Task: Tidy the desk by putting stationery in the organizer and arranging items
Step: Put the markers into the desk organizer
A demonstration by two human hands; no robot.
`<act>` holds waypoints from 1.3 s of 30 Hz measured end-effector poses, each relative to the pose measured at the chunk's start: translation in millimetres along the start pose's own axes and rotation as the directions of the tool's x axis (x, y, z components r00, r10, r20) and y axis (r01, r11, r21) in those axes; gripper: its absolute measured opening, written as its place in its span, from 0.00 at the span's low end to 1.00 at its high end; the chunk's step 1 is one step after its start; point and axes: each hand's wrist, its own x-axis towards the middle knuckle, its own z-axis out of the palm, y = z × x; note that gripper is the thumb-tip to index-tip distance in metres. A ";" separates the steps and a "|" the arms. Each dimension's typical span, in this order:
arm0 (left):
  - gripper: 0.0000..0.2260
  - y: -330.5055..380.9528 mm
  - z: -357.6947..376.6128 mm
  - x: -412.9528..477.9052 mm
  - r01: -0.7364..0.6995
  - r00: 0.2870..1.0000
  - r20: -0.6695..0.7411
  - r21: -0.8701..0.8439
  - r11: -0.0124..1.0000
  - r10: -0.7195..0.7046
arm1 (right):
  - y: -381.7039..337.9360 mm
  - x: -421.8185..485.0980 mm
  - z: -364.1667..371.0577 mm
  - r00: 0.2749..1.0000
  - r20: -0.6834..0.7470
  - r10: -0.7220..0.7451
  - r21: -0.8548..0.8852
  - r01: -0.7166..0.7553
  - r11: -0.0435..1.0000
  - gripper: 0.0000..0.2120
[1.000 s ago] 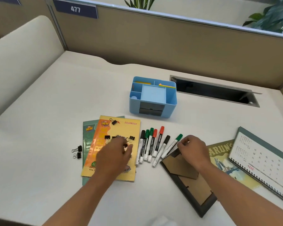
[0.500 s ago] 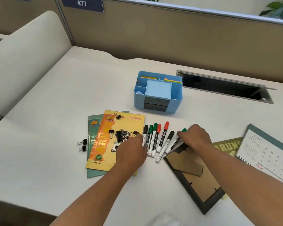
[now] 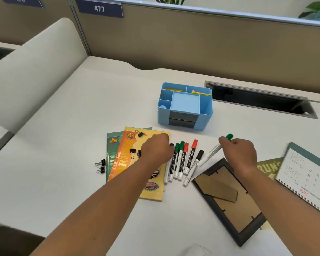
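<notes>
Right hand [image 3: 242,154] pinches green marker [image 3: 215,150] near cap: light, stiff, slick barrel. Left hand [image 3: 156,150] curled over markers [image 3: 183,161], grip unclear.

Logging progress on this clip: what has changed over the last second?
The right hand has closed on the green-capped marker and lifted it off the row. The left hand slid right across the yellow booklet to the markers' edge. The blue organizer and picture frame stayed put.
</notes>
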 end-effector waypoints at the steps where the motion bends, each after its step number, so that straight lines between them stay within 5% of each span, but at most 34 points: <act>1: 0.13 1.3 0.7 4.3 0.004 1.000 0.025 -0.008 1.000 -0.004 | 1.9 -6.4 -4.1 1.000 -0.010 -0.001 0.034 0.001 0.999 0.20; 8: 0.13 5.9 15.8 8.8 0.054 0.996 0.072 -0.082 0.995 -0.048 | 18.6 -41.8 -22.0 0.985 0.070 0.156 0.319 -0.170 0.932 0.17; 16: 0.08 20.3 16.1 9.9 0.065 0.996 0.062 0.008 0.998 -0.065 | 24.8 -60.1 -29.6 0.983 0.079 0.164 0.402 -0.182 0.897 0.19; 19: 0.05 25.2 12.2 11.7 0.055 0.996 0.058 0.087 0.995 -0.060 | 25.0 -60.0 -30.0 0.984 0.093 0.151 0.424 -0.176 0.888 0.12; 24: 0.10 33.2 -0.6 16.5 0.045 0.998 0.034 0.065 0.997 -0.047 | 17.3 -58.8 -33.3 0.995 0.077 0.065 0.454 -0.093 0.886 0.13; 31: 0.06 21.6 -61.2 10.0 -0.015 0.998 -0.056 -0.221 0.975 0.003 | -3.5 -45.5 -46.7 0.991 -0.110 -0.072 0.470 0.115 0.875 0.03; 39: 0.05 36.4 -112.8 -2.8 -0.340 0.911 -0.373 -0.438 0.832 0.176 | -38.2 -15.7 -54.7 0.940 -0.199 -0.277 0.465 0.340 0.817 0.08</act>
